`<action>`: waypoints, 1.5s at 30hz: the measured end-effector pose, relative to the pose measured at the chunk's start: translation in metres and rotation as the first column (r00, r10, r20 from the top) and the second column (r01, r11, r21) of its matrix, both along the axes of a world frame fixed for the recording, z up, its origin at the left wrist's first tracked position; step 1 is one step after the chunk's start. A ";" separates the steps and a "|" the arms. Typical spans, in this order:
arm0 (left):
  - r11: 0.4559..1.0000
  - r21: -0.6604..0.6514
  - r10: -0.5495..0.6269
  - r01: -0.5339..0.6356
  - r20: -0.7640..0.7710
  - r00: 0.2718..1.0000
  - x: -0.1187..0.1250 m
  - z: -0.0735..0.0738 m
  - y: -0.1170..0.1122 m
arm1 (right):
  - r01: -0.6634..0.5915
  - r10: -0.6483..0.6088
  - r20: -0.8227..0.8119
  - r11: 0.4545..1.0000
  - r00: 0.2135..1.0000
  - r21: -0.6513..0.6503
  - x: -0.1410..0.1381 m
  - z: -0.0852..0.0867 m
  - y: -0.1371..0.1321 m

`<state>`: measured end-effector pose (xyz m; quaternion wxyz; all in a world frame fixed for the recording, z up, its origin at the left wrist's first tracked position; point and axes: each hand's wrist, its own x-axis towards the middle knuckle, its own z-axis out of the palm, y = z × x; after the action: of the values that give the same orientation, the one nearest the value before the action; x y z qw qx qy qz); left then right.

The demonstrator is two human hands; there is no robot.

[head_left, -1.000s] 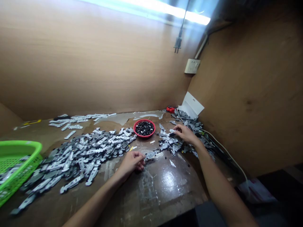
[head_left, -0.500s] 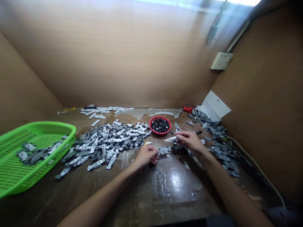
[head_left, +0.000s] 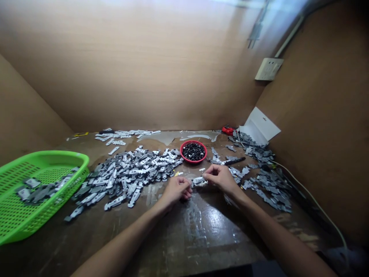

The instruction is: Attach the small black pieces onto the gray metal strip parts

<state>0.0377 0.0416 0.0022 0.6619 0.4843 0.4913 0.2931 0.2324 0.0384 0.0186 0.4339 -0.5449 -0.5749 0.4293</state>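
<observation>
Small silver metal bracket (head_left: 198,181) sits between the hands, just far of the bare, glossy stretch of dark wooden counter (head_left: 201,234) (open room there, right to the near edge). Right hand (head_left: 220,179) pinches narrowly on the bracket's right end; left hand (head_left: 176,189) is curled just beside its left end, contact unclear. Grey-silver bracket heaps (head_left: 123,173) lie left and right, round red bowl (head_left: 193,161) of small black parts (head_left: 193,151) far, green plastic mesh basket (head_left: 49,154) at left.
</observation>
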 end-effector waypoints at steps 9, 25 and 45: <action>1.000 0.023 -0.005 0.005 0.009 1.000 0.000 -0.003 0.000 | -0.037 0.037 -0.020 0.999 0.999 -0.009 0.000 -0.005 0.001; 0.997 0.050 0.050 -0.054 0.084 0.995 -0.002 -0.007 0.001 | 0.036 -0.033 0.053 0.999 0.998 -0.040 0.001 -0.013 0.004; 0.993 0.071 0.083 -0.091 0.109 0.991 0.000 -0.005 -0.002 | -0.224 0.137 -0.283 0.925 0.949 -0.306 -0.003 -0.013 0.004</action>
<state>0.0382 0.0396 -0.0024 0.6547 0.4711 0.4647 0.3654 0.2290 0.0421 0.0054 0.3639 -0.4948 -0.4809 0.6257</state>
